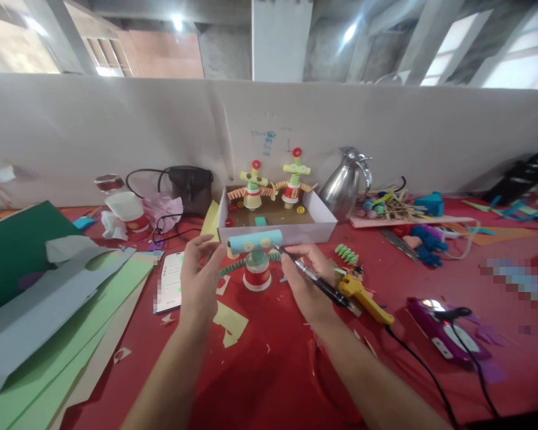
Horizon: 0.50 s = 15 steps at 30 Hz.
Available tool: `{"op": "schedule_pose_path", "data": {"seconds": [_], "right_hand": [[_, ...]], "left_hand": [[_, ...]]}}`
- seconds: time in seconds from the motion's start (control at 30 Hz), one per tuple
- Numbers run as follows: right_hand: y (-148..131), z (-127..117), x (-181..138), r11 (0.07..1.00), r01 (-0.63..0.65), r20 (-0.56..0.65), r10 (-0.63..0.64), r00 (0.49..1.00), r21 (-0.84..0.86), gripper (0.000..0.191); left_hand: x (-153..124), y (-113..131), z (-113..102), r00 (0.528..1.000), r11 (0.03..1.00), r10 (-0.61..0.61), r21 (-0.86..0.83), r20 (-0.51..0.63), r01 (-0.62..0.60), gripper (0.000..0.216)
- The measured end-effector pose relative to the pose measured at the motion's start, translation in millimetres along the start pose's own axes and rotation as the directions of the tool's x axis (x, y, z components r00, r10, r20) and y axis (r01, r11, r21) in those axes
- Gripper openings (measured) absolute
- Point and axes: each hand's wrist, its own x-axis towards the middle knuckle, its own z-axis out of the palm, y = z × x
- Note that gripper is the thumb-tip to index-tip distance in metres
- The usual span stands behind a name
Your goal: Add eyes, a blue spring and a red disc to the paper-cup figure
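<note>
In front of me a paper-cup figure (pixel 257 276) stands upright on the red table. It has a light blue paper tube (pixel 254 240) as a head, with round yellow eyes, and folded green paper arms. My right hand (pixel 311 272) grips a black and silver pen (pixel 321 282), its tip close to the right end of the tube. On the other side, my left hand (pixel 199 278) is beside the tube's left end, thumb and fingers apart. Whether its thumb touches the tube I cannot tell.
Behind the figure, a white box (pixel 275 233) holds two similar figures. A yellow glue gun (pixel 365 298) lies right of my right hand, near a purple device (pixel 446 334). A phone (pixel 168 283) and paper sheets (pixel 85 316) lie left. A steel jug (pixel 343 188) stands behind.
</note>
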Motion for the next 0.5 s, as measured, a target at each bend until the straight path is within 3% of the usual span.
{"op": "schedule_pose_path", "data": {"seconds": [0.17,0.33,0.5], "right_hand": [[-1,3,7,1.000,0.004,0.031,-0.005,1.000,0.002,0.011],[4,5,7,1.000,0.000,0.054,0.000,0.999,-0.005,0.010],[11,8,3,0.999,0.037,0.073,-0.034,0.997,-0.029,0.011]], "left_hand": [[8,8,10,0.981,0.991,-0.101,-0.065,0.165,0.113,0.062],[7,4,16,0.941,0.984,-0.116,-0.089,0.317,0.151,0.084],[9,-4,19,0.907,0.979,-0.090,-0.131,0.410,0.157,0.082]]}}
